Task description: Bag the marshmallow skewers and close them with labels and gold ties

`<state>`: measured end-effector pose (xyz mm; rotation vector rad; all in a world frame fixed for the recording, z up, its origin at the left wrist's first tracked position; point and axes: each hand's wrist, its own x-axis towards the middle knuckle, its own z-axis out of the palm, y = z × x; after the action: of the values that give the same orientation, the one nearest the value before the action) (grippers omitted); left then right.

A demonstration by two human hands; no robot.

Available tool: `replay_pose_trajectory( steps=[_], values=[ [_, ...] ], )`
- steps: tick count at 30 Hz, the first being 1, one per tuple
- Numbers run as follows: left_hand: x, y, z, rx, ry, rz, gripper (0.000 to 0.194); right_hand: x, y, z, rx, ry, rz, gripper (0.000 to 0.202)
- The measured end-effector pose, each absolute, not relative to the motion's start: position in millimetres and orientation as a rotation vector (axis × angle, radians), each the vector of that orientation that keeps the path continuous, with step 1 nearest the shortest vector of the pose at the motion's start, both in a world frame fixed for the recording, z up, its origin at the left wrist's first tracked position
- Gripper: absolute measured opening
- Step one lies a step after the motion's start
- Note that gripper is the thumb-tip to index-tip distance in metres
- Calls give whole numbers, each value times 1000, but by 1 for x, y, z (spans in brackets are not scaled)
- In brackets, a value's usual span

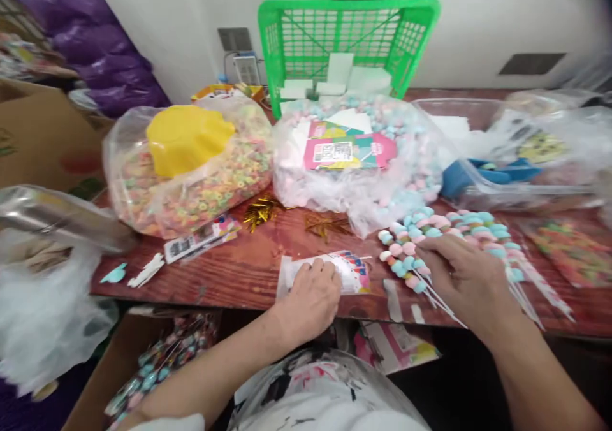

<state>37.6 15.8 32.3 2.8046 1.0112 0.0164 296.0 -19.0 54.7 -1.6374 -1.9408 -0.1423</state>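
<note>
My left hand (313, 297) rests with curled fingers on a clear printed plastic bag (354, 271) that lies flat near the table's front edge. My right hand (471, 284) is closed at the pile of pastel marshmallow skewers (406, 249). Its thumb and index finger are at a pink and blue marshmallow skewer, and the palm hides part of the pile. White sticks point toward the table's front edge. More marshmallow skewers (500, 230) lie beyond the knuckles. A small white strip (393, 300) lies between the hands.
Behind stand a big bag of cereal rings (210, 189), a bag of loose marshmallows (406, 144) and a green basket (349, 7). A steel flask (62, 217) lies at left. Clear tubs (526, 195) stand at right. Below, a carton (102, 367) holds wrapped skewers.
</note>
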Motion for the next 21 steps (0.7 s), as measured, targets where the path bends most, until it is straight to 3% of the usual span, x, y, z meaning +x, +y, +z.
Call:
replay_pose_trajectory(
  steps=[9, 13, 17, 21],
  values=[
    [74, 17, 9, 3062, 876, -199, 21, 324, -81, 6, -1875, -1629, -72, 10],
    [79, 11, 0, 3154, 947, -148, 22, 288, -52, 15, -1774, -1928, 99, 18],
    [79, 8, -8, 3166, 1024, -56, 29, 243, 4, 31, -1940, -2328, 277, 31],
    [76, 5, -13, 3147, 1004, -13, 29, 200, 61, 27, -1859, -2513, 382, 18]
  ],
)
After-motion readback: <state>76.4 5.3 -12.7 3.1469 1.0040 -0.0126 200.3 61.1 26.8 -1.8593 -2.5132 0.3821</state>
